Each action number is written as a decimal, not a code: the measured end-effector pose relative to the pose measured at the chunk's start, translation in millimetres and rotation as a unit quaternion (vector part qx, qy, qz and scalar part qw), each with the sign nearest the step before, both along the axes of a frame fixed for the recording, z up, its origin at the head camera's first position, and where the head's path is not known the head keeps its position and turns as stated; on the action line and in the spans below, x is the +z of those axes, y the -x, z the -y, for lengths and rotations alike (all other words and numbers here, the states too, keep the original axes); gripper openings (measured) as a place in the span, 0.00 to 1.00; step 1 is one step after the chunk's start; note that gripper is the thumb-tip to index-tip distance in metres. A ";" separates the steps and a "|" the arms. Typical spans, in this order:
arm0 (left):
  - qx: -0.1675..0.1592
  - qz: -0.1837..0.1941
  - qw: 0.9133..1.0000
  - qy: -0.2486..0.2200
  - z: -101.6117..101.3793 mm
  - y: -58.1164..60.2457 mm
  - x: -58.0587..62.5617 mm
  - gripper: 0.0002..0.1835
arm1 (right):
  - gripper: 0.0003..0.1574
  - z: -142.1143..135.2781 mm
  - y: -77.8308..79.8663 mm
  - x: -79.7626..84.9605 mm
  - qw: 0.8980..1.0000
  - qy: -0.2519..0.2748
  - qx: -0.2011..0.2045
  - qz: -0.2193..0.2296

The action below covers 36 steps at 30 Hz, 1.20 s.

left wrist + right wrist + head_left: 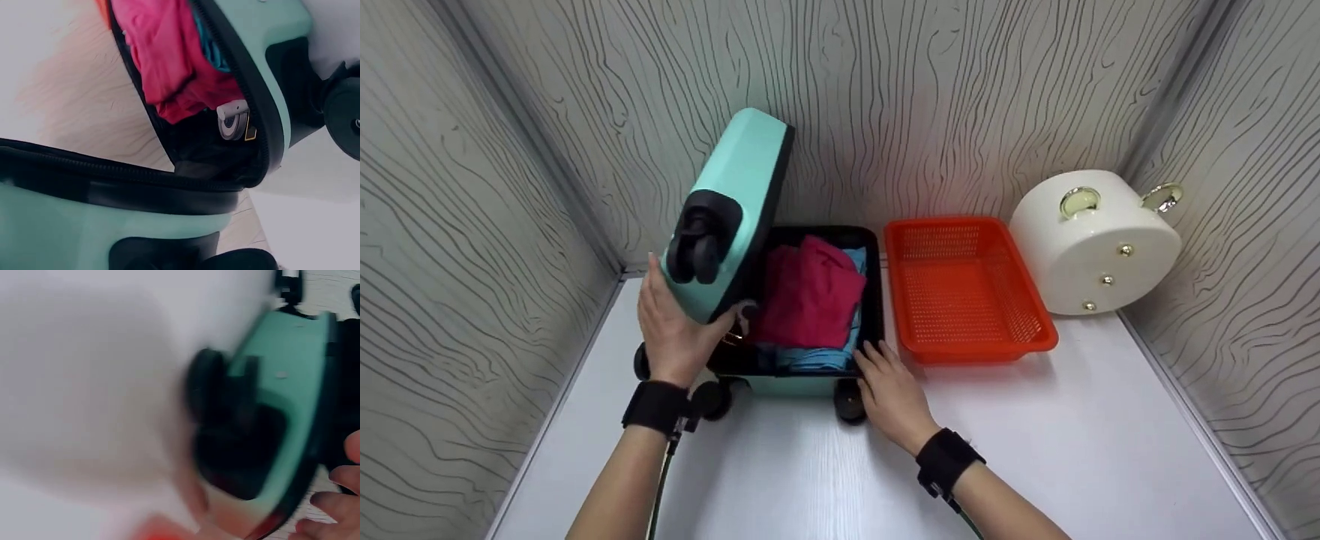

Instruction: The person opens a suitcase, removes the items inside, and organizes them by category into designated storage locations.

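Observation:
A small mint-green suitcase [791, 386] lies open on the white table, its black wheels facing the person. Its lid [746, 154] stands tilted up on the left. My left hand [675, 337] grips the lid's near end, thumb at the rim and fingers along the outer shell. Folded pink cloth [814, 300] lies over blue cloth [817, 360] inside the base. In the left wrist view, a small round grey-and-white item [232, 126] sits in the corner beside the cloth. My right hand [892, 394] rests its extended fingers at the base's near right corner.
An orange-red plastic basket [960, 292] stands right of the suitcase. Beyond it, a white rounded case [1099, 247] with gold rings and studs lies against the right wall. Wood-patterned walls [930, 90] enclose the table's back and sides.

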<state>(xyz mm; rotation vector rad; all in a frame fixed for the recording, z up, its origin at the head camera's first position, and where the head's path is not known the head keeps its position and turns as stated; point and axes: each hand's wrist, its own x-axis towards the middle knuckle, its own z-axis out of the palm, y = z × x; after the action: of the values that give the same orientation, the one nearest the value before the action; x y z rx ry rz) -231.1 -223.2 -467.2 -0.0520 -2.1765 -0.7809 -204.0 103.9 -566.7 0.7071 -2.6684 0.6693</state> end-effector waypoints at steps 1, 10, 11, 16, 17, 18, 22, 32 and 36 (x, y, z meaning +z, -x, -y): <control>-0.003 0.001 1.000 -0.017 4.6 0.6 1.1 0.71 | 0.25 -2.1 0.2 -4.5 1.000 -0.009 -0.005 -0.005; -0.043 0.016 0.974 -0.222 55.9 -0.9 3.5 0.65 | 0.19 -5.0 3.0 -19.4 0.998 0.040 -0.023 -0.035; -0.035 0.042 0.967 -0.249 61.5 -3.2 3.2 0.65 | 0.18 -4.3 3.2 -19.5 0.998 0.046 -0.024 -0.036; 0.001 0.165 0.913 -0.372 84.5 -15.2 0.1 0.68 | 0.16 -0.2 4.9 -20.4 0.997 0.068 -0.027 -0.038; 0.000 0.171 0.905 -0.391 88.2 -16.2 -0.4 0.68 | 0.16 0.7 5.1 -20.1 0.997 0.070 -0.028 -0.036; -0.004 0.176 0.897 -0.406 90.9 -16.6 -1.1 0.69 | 0.16 0.6 5.2 -20.0 0.996 0.072 -0.028 -0.033; -0.007 0.191 0.874 -0.446 100.3 -18.1 -5.5 0.68 | 0.16 0.8 4.4 -18.7 0.996 0.076 -0.026 -0.024; -0.011 0.184 0.822 -0.539 111.6 -29.6 -13.4 0.63 | 0.16 1.8 5.0 -19.7 0.996 0.085 -0.027 -0.025; -0.019 0.190 0.793 -0.579 115.4 -35.0 -17.4 0.61 | 0.15 2.5 4.6 -19.9 0.996 0.085 -0.029 -0.030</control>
<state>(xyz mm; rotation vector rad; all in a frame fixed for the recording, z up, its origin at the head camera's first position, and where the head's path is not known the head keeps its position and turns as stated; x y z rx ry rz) -196.0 -338.5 -484.6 0.7384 -1.6552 -2.1564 -208.6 101.4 -586.6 0.5912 -2.5312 0.8329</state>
